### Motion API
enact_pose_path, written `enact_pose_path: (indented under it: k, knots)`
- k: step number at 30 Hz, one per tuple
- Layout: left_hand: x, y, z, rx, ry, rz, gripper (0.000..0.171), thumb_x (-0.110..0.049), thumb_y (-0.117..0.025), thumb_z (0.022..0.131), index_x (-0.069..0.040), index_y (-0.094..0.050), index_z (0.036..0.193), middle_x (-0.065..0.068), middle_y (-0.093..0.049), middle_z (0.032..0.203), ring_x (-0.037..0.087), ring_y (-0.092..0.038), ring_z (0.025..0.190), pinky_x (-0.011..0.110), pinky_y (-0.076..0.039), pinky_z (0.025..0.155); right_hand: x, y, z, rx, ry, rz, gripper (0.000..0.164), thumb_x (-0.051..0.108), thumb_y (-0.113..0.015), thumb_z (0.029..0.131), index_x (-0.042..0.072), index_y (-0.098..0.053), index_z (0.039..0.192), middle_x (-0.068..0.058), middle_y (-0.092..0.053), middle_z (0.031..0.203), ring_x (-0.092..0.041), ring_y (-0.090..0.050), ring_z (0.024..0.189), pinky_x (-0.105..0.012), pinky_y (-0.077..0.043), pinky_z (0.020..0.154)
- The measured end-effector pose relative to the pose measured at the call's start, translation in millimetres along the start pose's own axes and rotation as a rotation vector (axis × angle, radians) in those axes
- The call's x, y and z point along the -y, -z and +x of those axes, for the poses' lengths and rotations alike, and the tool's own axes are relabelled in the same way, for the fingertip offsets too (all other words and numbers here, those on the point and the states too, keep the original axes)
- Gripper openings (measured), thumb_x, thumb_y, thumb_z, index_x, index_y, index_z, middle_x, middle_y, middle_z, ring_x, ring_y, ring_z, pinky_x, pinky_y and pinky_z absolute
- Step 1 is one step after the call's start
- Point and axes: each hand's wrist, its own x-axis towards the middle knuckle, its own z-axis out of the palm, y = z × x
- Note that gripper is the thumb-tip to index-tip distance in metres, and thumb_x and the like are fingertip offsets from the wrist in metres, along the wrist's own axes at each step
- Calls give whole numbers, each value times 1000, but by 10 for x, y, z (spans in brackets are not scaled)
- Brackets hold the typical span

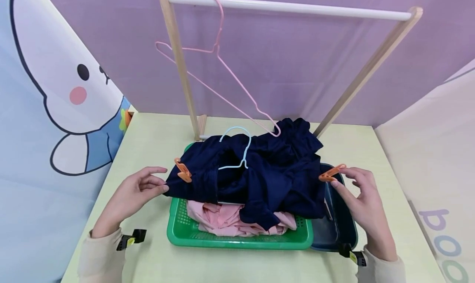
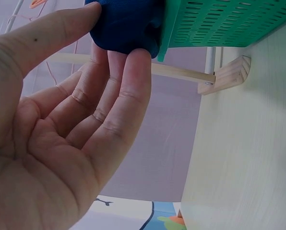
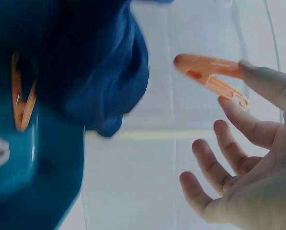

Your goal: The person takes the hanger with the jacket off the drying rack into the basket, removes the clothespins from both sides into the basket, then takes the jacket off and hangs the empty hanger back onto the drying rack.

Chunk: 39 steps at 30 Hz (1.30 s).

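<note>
My left hand (image 1: 134, 194) pinches the left corner of a navy blue garment (image 1: 285, 184) between thumb and fingertips; the left wrist view shows the bunched navy cloth (image 2: 128, 26) there. A light blue hanger (image 1: 245, 151) lies in the garment, its hook standing up out of the cloth. One orange clothespin (image 1: 183, 171) is clipped on the garment near my left hand. To the right of the garment, my right hand (image 1: 361, 196) holds a second orange clothespin (image 1: 331, 173) by its handle ends between thumb and index finger, apart from the cloth.
Beneath the garment stands a green basket (image 1: 237, 244) with pink clothing (image 1: 241, 223) in it. A dark blue bin (image 1: 346, 229) beside it contains another orange clothespin (image 3: 22, 98). Behind rises a rack with a white rod (image 1: 297, 8), from which a pink hanger (image 1: 237, 79) hangs.
</note>
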Motion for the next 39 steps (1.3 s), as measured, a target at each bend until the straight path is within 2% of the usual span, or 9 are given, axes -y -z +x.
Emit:
enact_pose_path:
  k: [2,5,8,11,18,25,28,32,39]
  knots:
    - [-1,-1,-3,-2,0,0,46,-23,-73,94,-11,-57,135,6,-71,103,16,-70,91,29,-57,75,-45,28,-26,-17,-13,-57,39,-11,-77,80,-6,-66,117,-14,-55,118,-7,-40,110,-18,-30,90]
    - [0,-3,-5,-5,0,0,45,-23,-74,94,-10,-58,135,6,-71,103,16,-70,91,29,-57,75,-115,49,-60,-19,-27,-136,40,-8,-79,79,-8,-65,115,-21,-55,114,-18,-42,108,-23,-29,89]
    - [3,-6,-6,-6,-2,-1,45,-23,-74,94,-10,-58,134,6,-71,103,16,-70,91,28,-57,75,-192,56,-87,-8,-43,-186,40,-6,-80,78,-9,-65,115,-25,-56,111,-33,-44,106,-37,-32,86]
    - [4,-7,-6,-2,-6,-5,45,-22,-74,94,-10,-58,134,6,-71,102,16,-70,91,29,-57,75,-268,54,-109,2,-74,-208,41,-5,-80,79,-9,-64,117,-27,-56,112,-40,-45,104,-47,-32,80]
    - [1,-2,-6,2,-5,-8,44,-22,-73,94,-9,-58,134,7,-70,102,17,-70,91,28,-57,75,-384,37,-110,25,-134,-227,42,1,-78,85,-8,-61,123,-28,-55,116,-43,-48,104,-50,-35,78]
    - [4,-8,-6,0,-3,-8,44,-22,-74,94,-9,-58,133,7,-70,102,17,-70,91,29,-57,75,-373,34,-103,29,-169,-233,40,5,-72,90,-6,-59,127,-29,-52,120,-46,-50,105,-55,-37,82]
    - [9,-8,-4,2,-3,-6,44,-23,-74,94,-9,-58,133,7,-70,102,17,-70,91,29,-57,75,-301,32,-86,21,-147,-231,40,5,-73,90,-5,-60,126,-28,-53,120,-44,-50,106,-53,-36,81]
    - [11,-5,-5,3,-2,2,45,-23,-74,94,-9,-58,134,7,-70,102,17,-70,91,29,-57,75,-124,19,-41,6,-70,-214,39,2,-74,88,-5,-62,124,-27,-55,117,-41,-49,105,-50,-35,80]
    - [9,-5,-9,-2,-2,11,45,-23,-73,94,-9,-58,134,7,-70,102,17,-70,90,29,-58,75,318,-78,48,8,163,-136,40,-3,-78,80,-2,-66,118,-19,-61,116,-34,-51,109,-18,-31,94]
